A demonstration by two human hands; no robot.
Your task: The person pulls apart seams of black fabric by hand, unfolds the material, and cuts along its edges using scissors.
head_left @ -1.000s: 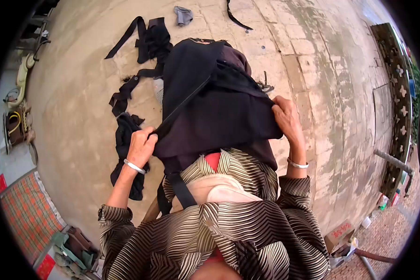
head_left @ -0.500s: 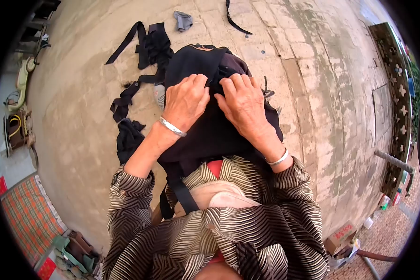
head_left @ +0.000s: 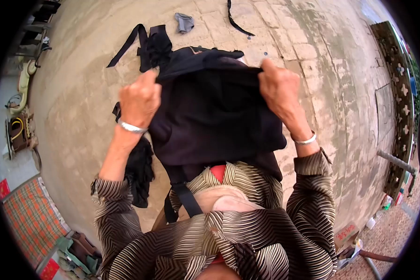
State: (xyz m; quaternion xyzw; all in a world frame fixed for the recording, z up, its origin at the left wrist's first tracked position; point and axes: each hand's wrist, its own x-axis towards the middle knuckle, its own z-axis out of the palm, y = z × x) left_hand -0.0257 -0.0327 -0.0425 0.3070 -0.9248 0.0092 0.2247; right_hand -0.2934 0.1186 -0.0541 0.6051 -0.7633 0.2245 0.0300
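Observation:
A large piece of black cloth (head_left: 210,116) is stretched between my two hands above my lap. Its upper left edge is gripped by my left hand (head_left: 140,99), whose fingers are closed and slightly blurred. My right hand (head_left: 281,86) is closed on the upper right edge, so the top runs nearly straight across. What kind of garment the cloth is, I cannot tell. Dark cloth pieces (head_left: 158,46) lie on the ground just beyond it, and more crumpled black cloth (head_left: 142,172) hangs or lies below my left forearm.
A small grey cloth (head_left: 184,22) and a black strap (head_left: 235,21) lie on the paved ground (head_left: 322,93). A plaid mat (head_left: 32,214) is at lower left, near a green bundle (head_left: 72,256). A low wall (head_left: 396,102) runs along the right.
My hands have moved apart, left hand to the left and right hand to the right, pulling the black cloth wide and taut between them. The crumpled cloth at left has shifted lower.

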